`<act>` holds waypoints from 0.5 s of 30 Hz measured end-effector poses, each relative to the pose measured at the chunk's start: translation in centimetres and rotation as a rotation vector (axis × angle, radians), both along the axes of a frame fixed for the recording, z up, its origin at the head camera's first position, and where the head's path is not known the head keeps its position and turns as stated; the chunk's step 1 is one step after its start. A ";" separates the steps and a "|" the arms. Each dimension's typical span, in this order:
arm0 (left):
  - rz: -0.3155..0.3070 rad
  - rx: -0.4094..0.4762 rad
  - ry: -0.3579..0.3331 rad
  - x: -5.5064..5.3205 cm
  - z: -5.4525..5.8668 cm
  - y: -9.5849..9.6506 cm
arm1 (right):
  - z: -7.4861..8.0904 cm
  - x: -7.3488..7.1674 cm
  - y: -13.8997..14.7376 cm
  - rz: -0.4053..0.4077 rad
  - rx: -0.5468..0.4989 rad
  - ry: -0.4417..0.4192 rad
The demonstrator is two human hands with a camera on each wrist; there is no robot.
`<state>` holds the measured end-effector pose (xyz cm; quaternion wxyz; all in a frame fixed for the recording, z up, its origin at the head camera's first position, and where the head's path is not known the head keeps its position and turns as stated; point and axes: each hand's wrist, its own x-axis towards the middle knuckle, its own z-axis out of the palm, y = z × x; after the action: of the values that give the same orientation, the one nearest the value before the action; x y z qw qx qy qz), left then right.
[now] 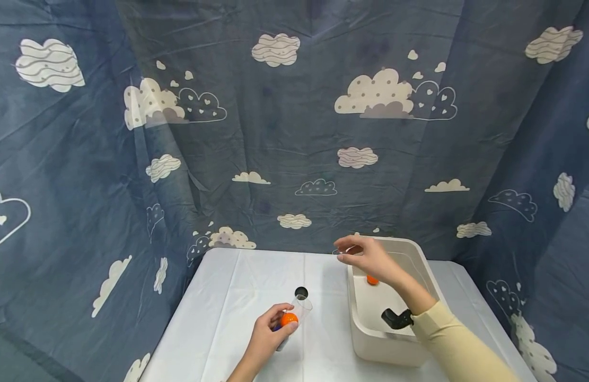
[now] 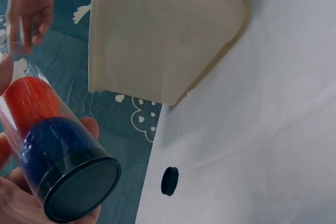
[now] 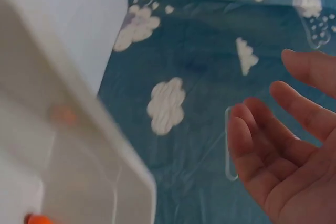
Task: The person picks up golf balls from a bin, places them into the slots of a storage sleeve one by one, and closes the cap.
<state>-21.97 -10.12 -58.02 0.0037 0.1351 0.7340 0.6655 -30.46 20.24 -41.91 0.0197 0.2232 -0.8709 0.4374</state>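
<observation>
My left hand grips a clear plastic tube, fingers wrapped around its side. Inside it sit an orange ball and, nearer the black-capped end, a blue ball. The tube's other end points toward the back of the table and looks uncapped. My right hand hovers over the far left part of a cream bin, fingers loosely bent and nothing between them, as the right wrist view also shows. A loose black cap lies on the table just past the tube.
The cream bin stands on the right of the white-covered table, with another orange ball inside. A black piece shows beside the right cuff, overlapping the bin. Dark cloud-print cloth hangs behind and at the sides.
</observation>
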 end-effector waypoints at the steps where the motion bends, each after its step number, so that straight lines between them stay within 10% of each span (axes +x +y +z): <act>1: 0.001 -0.001 -0.006 0.0 0.0 0.0 | -0.1 -0.5 0.4 -0.006 0.005 -0.021; 15: 0.014 0.000 0.004 -0.3 -0.1 -0.5 | -4.3 -6.5 5.3 -0.105 0.046 -0.351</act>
<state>-22.28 -10.63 -58.13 -0.0023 0.1311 0.7351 0.6652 -37.00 25.50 -46.20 -0.1150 0.0984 -0.8813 0.4477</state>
